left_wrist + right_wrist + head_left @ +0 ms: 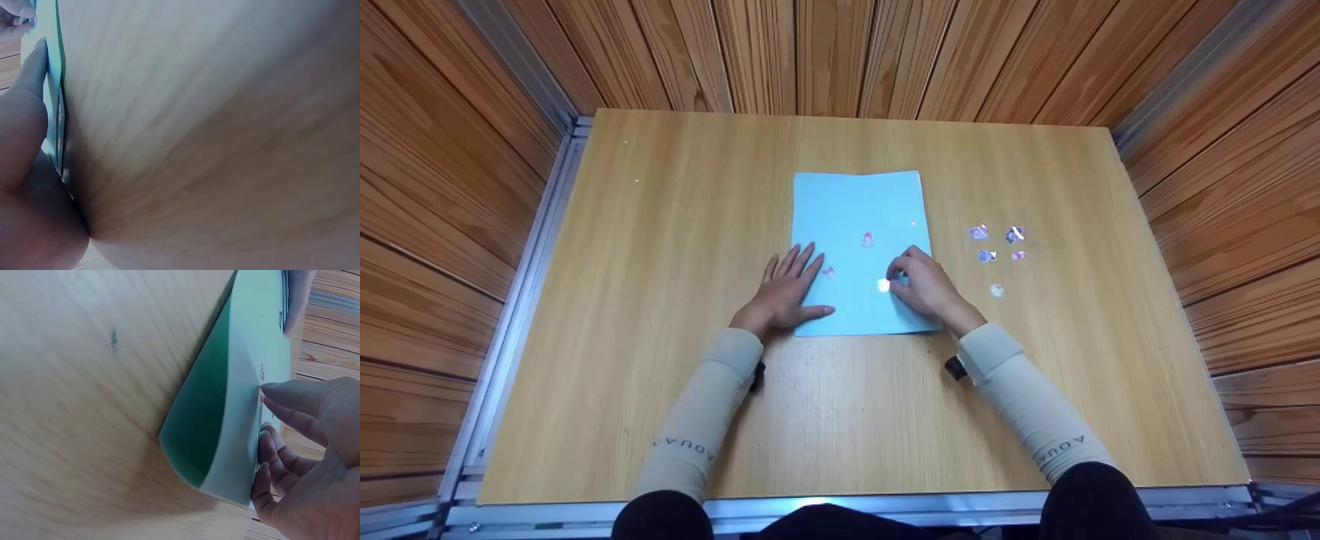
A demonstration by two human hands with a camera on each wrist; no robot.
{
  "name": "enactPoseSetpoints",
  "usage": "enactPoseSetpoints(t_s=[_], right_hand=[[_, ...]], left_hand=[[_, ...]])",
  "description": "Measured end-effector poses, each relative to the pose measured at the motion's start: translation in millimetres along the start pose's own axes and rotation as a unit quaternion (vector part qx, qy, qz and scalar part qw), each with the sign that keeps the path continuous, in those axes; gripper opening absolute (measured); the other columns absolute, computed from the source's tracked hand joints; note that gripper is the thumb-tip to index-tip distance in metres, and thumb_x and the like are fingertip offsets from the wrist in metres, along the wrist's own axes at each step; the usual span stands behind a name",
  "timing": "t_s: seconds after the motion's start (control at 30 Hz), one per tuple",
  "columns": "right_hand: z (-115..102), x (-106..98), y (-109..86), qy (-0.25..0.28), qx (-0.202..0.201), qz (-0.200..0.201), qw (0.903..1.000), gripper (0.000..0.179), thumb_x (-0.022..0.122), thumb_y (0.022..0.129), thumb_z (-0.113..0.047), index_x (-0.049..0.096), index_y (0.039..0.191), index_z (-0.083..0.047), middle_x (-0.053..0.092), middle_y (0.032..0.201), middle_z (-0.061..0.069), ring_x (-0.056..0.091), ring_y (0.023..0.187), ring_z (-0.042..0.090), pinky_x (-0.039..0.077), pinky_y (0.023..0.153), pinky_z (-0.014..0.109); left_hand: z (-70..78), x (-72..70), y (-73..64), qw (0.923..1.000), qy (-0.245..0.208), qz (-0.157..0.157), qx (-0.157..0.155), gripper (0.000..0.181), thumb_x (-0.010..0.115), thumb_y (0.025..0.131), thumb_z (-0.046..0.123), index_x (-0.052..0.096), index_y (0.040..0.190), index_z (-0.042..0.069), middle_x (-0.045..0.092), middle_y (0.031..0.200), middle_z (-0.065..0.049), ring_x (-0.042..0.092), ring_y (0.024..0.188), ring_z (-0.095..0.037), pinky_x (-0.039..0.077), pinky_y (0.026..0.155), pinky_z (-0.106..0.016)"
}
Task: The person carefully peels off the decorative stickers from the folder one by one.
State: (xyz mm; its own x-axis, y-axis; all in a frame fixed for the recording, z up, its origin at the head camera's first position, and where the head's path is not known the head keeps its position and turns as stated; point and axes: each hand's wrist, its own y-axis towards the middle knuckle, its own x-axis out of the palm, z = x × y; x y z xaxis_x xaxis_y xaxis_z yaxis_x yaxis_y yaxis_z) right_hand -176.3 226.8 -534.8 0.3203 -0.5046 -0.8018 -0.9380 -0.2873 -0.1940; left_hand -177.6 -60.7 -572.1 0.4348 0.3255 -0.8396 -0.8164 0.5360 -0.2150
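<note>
Blue paper sheet: matt, smooth, under left hand. Round sticker: glossy, at right hand. Small stickers: glossy, foil-like, right of right hand. Tabletop: smooth wood-grain, around both hands.

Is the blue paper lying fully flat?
No: the right wrist view shows the blue paper bowed at one edge, near the right hand.

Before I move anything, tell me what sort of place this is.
Probably a purpose-built work booth: wood-patterned walls stand on three sides of a wooden table, and metal framing runs along its left and near edges.
</note>
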Motion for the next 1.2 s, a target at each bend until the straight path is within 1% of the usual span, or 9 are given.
enactPoseSetpoints(t_s=[0.2,0.3,0.57,0.63,0.73,0.87,0.97,1.2], right_hand=[[0.8,0.4,-0.6,0.006,0.007,0.004,0.9999,0.028,0.065,0.099,-0.014,0.066,0.126,-0.007,0.056,0.122,0.010,0.058,0.116,0.029,0.051,0.099,0.046],[-0.9,1.7,-0.7,0.001,0.011,0.005,0.9999,0.029,0.065,0.100,-0.015,0.066,0.127,-0.007,0.057,0.122,0.009,0.058,0.117,0.029,0.051,0.100,0.045],[-6.9,4.5,0.4,-0.039,0.001,0.023,0.9990,0.020,0.066,0.099,-0.012,0.073,0.116,-0.003,0.059,0.114,0.010,0.061,0.111,0.028,0.052,0.098,0.043],[-7.6,4.5,0.5,-0.040,0.002,0.022,0.9989,0.020,0.066,0.099,-0.012,0.073,0.116,-0.003,0.059,0.114,0.009,0.061,0.111,0.028,0.052,0.099,0.044],[-7.7,4.1,1.7,-0.043,0.005,0.017,0.9989,0.020,0.066,0.100,-0.013,0.072,0.117,-0.004,0.059,0.115,0.009,0.061,0.111,0.028,0.052,0.098,0.043],[-6.9,3.3,3.2,-0.045,0.007,0.008,0.9989,0.020,0.065,0.100,-0.012,0.071,0.117,-0.004,0.059,0.115,0.009,0.061,0.110,0.028,0.052,0.098,0.044],[-6.2,3.5,2.9,-0.040,0.009,0.005,0.9992,0.018,0.064,0.100,-0.013,0.070,0.115,-0.005,0.059,0.116,0.008,0.060,0.110,0.028,0.051,0.098,0.045],[-6.3,4.1,0.9,-0.024,0.011,0.022,0.9994,0.019,0.066,0.099,-0.012,0.073,0.116,-0.005,0.061,0.115,0.008,0.061,0.111,0.027,0.053,0.098,0.043]], left_hand=[[0.1,-0.1,-0.6,1.0000,0.004,0.001,0.002,0.096,0.059,0.096,0.063,0.010,0.166,0.019,-0.003,0.173,-0.005,-0.010,0.158,-0.029,-0.008,0.124,-0.056],[0.5,-0.6,-1.2,1.0000,0.002,0.002,0.003,0.096,0.059,0.096,0.063,0.011,0.166,0.019,-0.002,0.173,-0.005,-0.009,0.158,-0.030,-0.008,0.124,-0.056],[1.6,-1.1,-0.4,0.9999,0.008,-0.006,-0.002,0.096,0.059,0.096,0.063,0.010,0.166,0.019,-0.003,0.173,-0.005,-0.009,0.159,-0.029,-0.009,0.124,-0.056],[-0.2,0.8,1.0,1.0000,0.002,-0.007,-0.004,0.097,0.059,0.096,0.064,0.009,0.166,0.020,-0.004,0.173,-0.003,-0.012,0.158,-0.028,-0.011,0.124,-0.054],[-0.7,0.8,0.7,1.0000,0.000,-0.003,-0.001,0.096,0.059,0.096,0.063,0.010,0.166,0.019,-0.003,0.173,-0.004,-0.011,0.158,-0.029,-0.011,0.124,-0.055],[1.0,-1.2,-1.4,1.0000,0.003,0.005,0.005,0.095,0.059,0.096,0.062,0.012,0.166,0.018,0.000,0.173,-0.006,-0.007,0.159,-0.031,-0.007,0.124,-0.057],[1.4,-1.0,-1.6,0.9999,0.002,0.007,0.008,0.095,0.059,0.097,0.062,0.012,0.166,0.017,0.000,0.173,-0.007,-0.007,0.159,-0.032,-0.007,0.124,-0.058],[1.2,0.2,-1.7,0.9999,0.006,0.007,0.006,0.095,0.060,0.097,0.061,0.012,0.166,0.017,0.000,0.173,-0.006,-0.007,0.159,-0.031,-0.008,0.124,-0.057]])
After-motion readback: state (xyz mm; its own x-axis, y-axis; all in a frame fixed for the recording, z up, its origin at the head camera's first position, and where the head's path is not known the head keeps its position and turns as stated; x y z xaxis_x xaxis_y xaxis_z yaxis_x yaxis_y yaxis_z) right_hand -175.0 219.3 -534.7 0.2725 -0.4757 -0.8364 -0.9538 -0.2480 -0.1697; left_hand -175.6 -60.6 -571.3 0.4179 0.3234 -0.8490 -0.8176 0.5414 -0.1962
